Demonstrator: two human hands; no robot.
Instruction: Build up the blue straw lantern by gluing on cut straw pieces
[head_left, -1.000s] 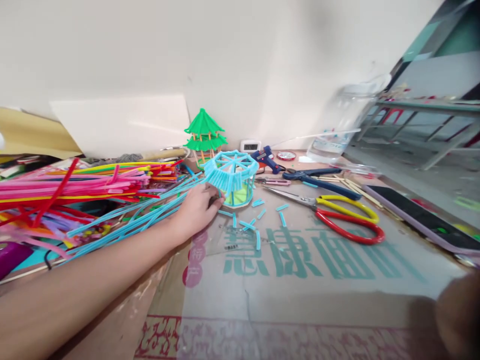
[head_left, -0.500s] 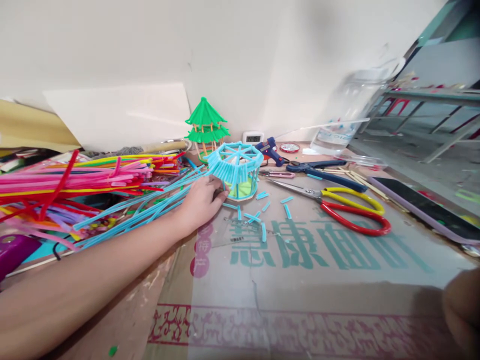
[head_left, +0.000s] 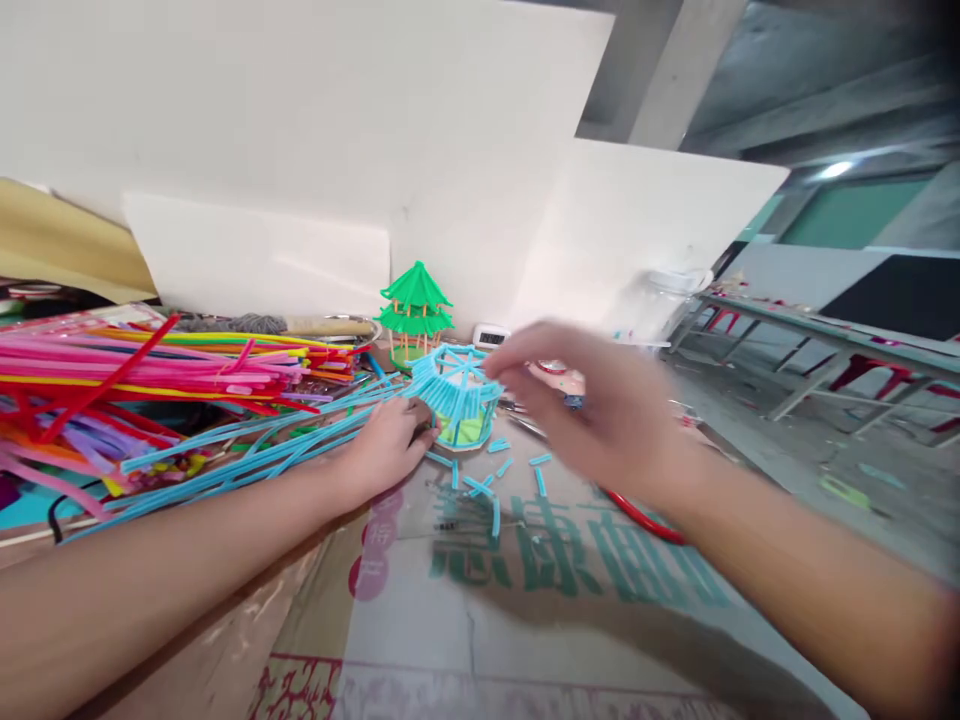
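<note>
A small pavilion model (head_left: 459, 392) made of light-blue straw pieces, with a green floor, stands on the cardboard sheet (head_left: 525, 600). My left hand (head_left: 388, 448) rests at its left side, fingers curled against its base. My right hand (head_left: 600, 410) hovers just right of the model's roof, smeared by motion, fingers reaching toward it; I cannot make out whether it holds anything. Several short blue straw cuts (head_left: 487, 480) lie in front of the model. A green two-tier pavilion (head_left: 415, 305) stands behind it.
A pile of long coloured straws (head_left: 150, 375) and blue straws (head_left: 247, 445) covers the left. Red scissor handles (head_left: 637, 515) show under my right arm. A white timer (head_left: 491, 335) and a clear jar (head_left: 664, 295) sit by the wall. Benches stand at far right.
My right hand has swept in from the lower right corner to beside the blue model's roof. The camera has tilted up and right. My left hand stays at the model's base.
</note>
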